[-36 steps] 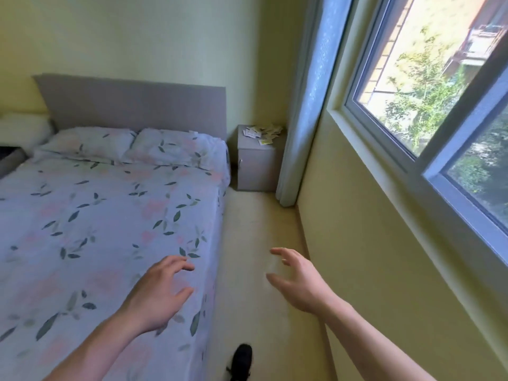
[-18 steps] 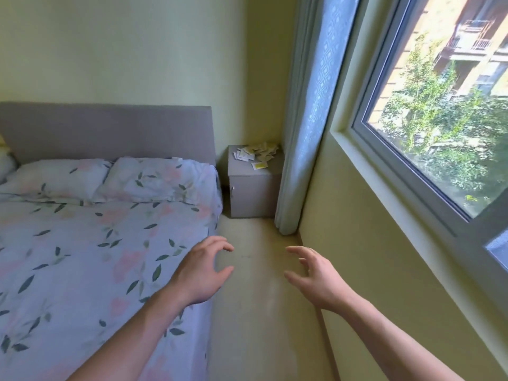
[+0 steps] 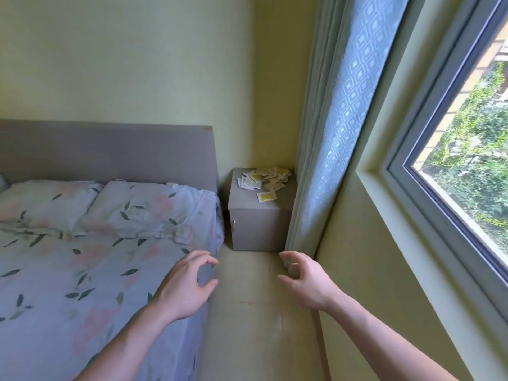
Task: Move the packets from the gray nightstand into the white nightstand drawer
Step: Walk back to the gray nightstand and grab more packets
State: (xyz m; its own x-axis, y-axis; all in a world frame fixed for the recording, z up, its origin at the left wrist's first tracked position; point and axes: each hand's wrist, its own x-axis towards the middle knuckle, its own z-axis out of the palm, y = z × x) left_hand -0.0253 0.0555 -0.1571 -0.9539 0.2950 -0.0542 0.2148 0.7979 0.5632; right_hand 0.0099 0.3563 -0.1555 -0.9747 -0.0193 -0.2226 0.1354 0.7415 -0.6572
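Observation:
A gray nightstand [image 3: 258,226] stands in the corner between the bed and the curtain. On its top lies a loose pile of several white and yellow packets [image 3: 264,177], with one yellow packet [image 3: 266,196] lying apart nearer the front edge. My left hand [image 3: 187,284] hovers over the bed's corner, fingers curled and apart, holding nothing. My right hand [image 3: 305,279] is raised over the floor strip, also empty with fingers spread. Both hands are well short of the nightstand. The white nightstand is out of view.
A bed [image 3: 82,270] with a leaf-patterned cover and two pillows fills the left, with a gray headboard [image 3: 110,149] behind. A curtain [image 3: 330,133] hangs right of the nightstand beside a window [image 3: 461,160]. A narrow strip of floor [image 3: 247,325] runs between bed and wall.
The view has moved closer to the gray nightstand and turned right. Both hands have come forward and up, and their fingers have curled more.

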